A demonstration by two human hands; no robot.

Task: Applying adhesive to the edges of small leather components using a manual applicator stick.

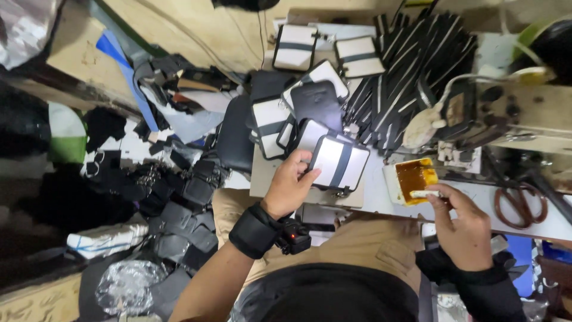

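Note:
My left hand (290,185) grips the near edge of a white pouch panel with a dark stripe and black trim (341,162), holding it over the worktable. My right hand (462,226) pinches a small pale applicator (424,194) at the rim of a white tub of amber glue (413,179). Both wrists wear black bands, and a small black device sits on the left one (293,237).
More white-and-black pouch panels (295,48) lie stacked behind. A fan of black zipper strips (411,65) spreads at the back right. Scissors (519,206) lie at the right, beside a sewing machine (524,113). Black straps and bag parts (179,209) pile up on the left.

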